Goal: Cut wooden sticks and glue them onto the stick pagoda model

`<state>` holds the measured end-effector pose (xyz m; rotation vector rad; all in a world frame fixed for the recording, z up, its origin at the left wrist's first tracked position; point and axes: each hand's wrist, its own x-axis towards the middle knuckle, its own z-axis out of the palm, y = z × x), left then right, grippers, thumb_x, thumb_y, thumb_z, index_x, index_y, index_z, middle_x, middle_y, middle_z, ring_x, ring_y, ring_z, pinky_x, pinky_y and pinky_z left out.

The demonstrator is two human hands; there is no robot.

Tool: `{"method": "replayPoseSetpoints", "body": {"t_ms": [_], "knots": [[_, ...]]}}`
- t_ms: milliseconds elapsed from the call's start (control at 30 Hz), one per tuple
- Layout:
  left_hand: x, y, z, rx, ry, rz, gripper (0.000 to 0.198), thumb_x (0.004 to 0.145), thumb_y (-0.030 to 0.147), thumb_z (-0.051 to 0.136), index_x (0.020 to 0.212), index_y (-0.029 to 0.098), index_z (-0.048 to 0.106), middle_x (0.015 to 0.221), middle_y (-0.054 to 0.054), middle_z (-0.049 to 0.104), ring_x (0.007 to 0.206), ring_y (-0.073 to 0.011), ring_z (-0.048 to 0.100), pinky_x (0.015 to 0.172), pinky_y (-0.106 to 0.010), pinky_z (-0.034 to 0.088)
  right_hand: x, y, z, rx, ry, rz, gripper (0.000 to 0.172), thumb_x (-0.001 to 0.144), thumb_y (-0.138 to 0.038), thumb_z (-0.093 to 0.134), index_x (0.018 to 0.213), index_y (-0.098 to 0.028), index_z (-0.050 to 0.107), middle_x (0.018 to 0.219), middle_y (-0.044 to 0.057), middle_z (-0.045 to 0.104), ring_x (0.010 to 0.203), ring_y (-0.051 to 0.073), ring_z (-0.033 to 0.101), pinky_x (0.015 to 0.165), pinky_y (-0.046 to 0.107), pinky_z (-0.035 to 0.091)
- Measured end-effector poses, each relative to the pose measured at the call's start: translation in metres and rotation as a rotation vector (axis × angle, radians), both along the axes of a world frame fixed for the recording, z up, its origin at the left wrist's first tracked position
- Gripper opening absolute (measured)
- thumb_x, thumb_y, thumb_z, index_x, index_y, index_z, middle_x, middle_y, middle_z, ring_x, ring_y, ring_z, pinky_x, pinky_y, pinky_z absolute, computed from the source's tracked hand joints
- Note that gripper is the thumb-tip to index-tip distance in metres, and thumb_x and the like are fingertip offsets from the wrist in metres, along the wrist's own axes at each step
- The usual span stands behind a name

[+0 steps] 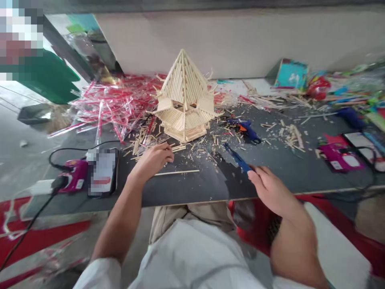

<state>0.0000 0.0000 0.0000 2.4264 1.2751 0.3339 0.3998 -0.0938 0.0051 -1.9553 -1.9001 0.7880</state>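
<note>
The stick model point(184, 100) stood upright on the dark table point(300, 174). In front of it and to its right, the right hand point(272, 186) gripped a blue tool point(238, 159) angled modelward; a careless swing could have knocked its slender eaves. Front-left of the model, the left hand point(152, 160) curled, its grip unclear; a nudge might have rolled the long stick point(183, 172) beside it.
</note>
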Motion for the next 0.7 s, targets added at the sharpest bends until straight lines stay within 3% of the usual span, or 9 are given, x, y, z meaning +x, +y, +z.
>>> {"method": "replayPoseSetpoints", "body": {"t_ms": [200, 333, 433, 567, 700], "knots": [[0.01, -0.003, -0.002, 0.034, -0.057, 0.027, 0.018, 0.107, 0.024, 0.046, 0.107, 0.021, 0.064, 0.099, -0.004, 0.072, 0.091, -0.0194, 0.068, 0.08, -0.031, 0.05, 0.0, -0.001, 0.002, 0.028, 0.031, 0.018, 0.048, 0.105, -0.062, 0.031, 0.102, -0.024, 0.061, 0.102, 0.011, 0.064, 0.101, 0.031, 0.062, 0.094, 0.046, 0.045], [0.037, -0.011, 0.004, -0.061, -0.383, 0.071, 0.011, 0.103, 0.027, 0.06, 0.106, 0.021, 0.067, 0.098, -0.002, 0.077, 0.087, -0.0153, 0.072, 0.079, -0.026, 0.053, -0.012, 0.0, 0.004, 0.037, 0.137, 0.047, 0.049, 0.106, -0.063, 0.032, 0.106, -0.025, 0.062, 0.108, 0.011, 0.066, 0.105, 0.03, 0.062, 0.096, 0.043, 0.045], [0.059, -0.013, 0.012, -0.2, -0.625, 0.125, 0.021, 0.096, 0.031, 0.071, 0.114, 0.02, 0.072, 0.093, -0.002, 0.079, 0.073, -0.0127, 0.072, 0.071, -0.023, 0.057, -0.026, 0.001, 0.008, -0.014, 0.228, 0.053, 0.05, 0.106, -0.065, 0.032, 0.099, -0.025, 0.061, 0.101, 0.009, 0.067, 0.097, 0.028, 0.063, 0.09, 0.041, 0.046], [0.079, -0.004, 0.018, -0.273, -0.738, 0.202, 0.02, 0.094, 0.033, 0.071, 0.105, 0.018, 0.08, 0.075, -0.001, 0.076, 0.062, -0.0118, 0.07, 0.065, -0.022, 0.057, -0.047, 0.002, 0.012, -0.032, 0.324, 0.06, 0.052, 0.107, -0.067, 0.032, 0.095, -0.024, 0.06, 0.097, 0.008, 0.068, 0.094, 0.027, 0.063, 0.087, 0.04, 0.046], [0.089, 0.008, 0.01, -0.268, -0.803, 0.261, 0.019, 0.094, 0.035, 0.071, 0.094, 0.018, 0.08, 0.072, -0.001, 0.075, 0.058, -0.011, 0.069, 0.06, -0.022, 0.057, -0.065, 0.002, 0.01, -0.006, 0.388, 0.074, 0.05, 0.108, -0.064, 0.034, 0.101, -0.024, 0.063, 0.1, 0.008, 0.07, 0.097, 0.026, 0.063, 0.091, 0.04, 0.045]]}}
